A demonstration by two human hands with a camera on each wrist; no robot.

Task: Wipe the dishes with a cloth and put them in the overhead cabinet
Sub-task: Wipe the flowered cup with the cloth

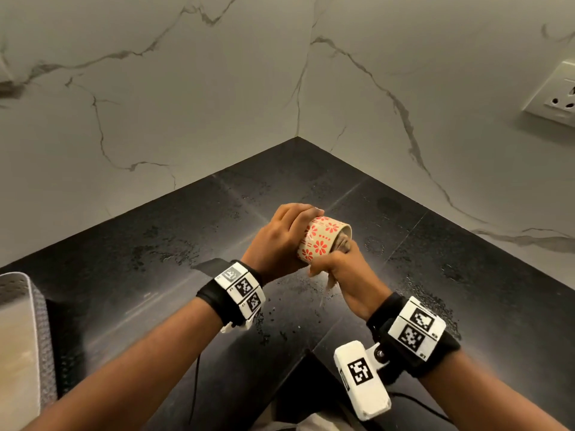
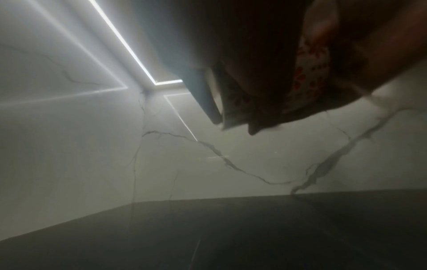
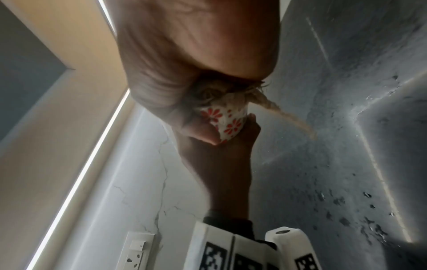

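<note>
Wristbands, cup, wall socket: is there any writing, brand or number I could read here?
None can be read.
Wristbands: black-and-white square code patterns only; tiny marks beside them too small to read.
Cup: red flowers, no words.
Wall socket: no legible label.

The left hand held a cup with red flowers, tipped sideways. The right hand pushed a cloth inside it, above the wet black counter.

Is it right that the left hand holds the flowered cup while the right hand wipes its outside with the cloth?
Not the outside. In the head view the right hand pushes the cloth into the mouth of the flowered cup, wiping inside; the left hand does hold it.
</note>
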